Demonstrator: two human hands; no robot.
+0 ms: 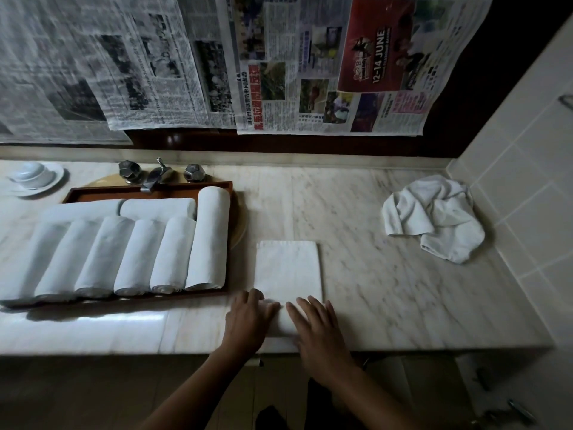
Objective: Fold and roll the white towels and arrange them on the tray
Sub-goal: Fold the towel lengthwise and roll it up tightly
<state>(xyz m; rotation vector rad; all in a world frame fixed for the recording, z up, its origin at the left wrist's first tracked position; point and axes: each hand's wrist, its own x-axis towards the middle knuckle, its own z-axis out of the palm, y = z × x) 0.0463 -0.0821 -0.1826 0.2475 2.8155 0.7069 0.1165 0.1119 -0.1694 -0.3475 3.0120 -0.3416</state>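
A folded white towel (pixel 288 268) lies as a long strip on the marble counter, its near end turned into a small roll. My left hand (pixel 248 321) rests on the left part of that roll with fingers curved over it. My right hand (pixel 316 330) presses its right part with straight, spread fingers. To the left, the brown wooden tray (pixel 173 190) holds several rolled white towels (pixel 207 240), most standing side by side and two lying across the back. A crumpled white towel (pixel 434 218) lies at the far right of the counter.
The tray sits over a basin with a metal faucet (pixel 156 178) and two knobs behind it. A white cup on a saucer (pixel 34 176) stands at the far left. Newspapers (pixel 279 63) hang on the wall behind. A tiled wall (pixel 527 181) bounds the right side.
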